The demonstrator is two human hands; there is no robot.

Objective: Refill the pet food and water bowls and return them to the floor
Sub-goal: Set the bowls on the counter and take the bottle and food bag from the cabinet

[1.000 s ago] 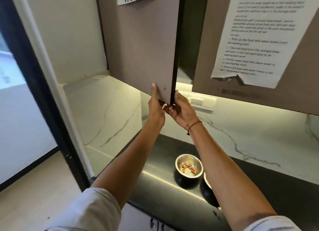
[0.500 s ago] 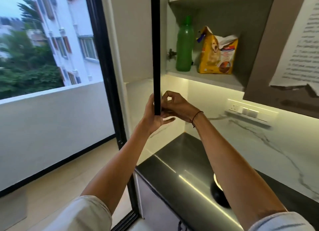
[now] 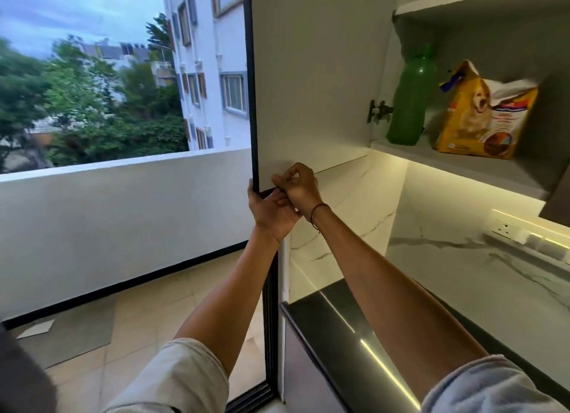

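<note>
The upper cabinet door (image 3: pixel 311 82) stands swung wide to the left, its pale inner face toward me. My left hand (image 3: pixel 268 210) grips its bottom corner from below, thumb on the dark outer edge. My right hand (image 3: pixel 296 186) holds the same lower edge just to the right, fingers curled over it. On the cabinet's shelf (image 3: pixel 481 169) stand a green plastic bottle (image 3: pixel 408 99) and, to its right, a torn-open yellow bag of dog food (image 3: pixel 482 112). The bowls are out of view.
A black countertop (image 3: pixel 370 345) runs below at the lower right, backed by a white marble wall with a socket strip (image 3: pixel 524 232). The door's hinge (image 3: pixel 377 110) sits beside the bottle. A glass door frame (image 3: pixel 271 320) and a tiled balcony floor (image 3: pixel 129 335) lie to the left.
The door has swung from nearly closed to fully open leftward, with both hands staying on its lower corner. My view has turned up and left, so the bowls have dropped out of sight.
</note>
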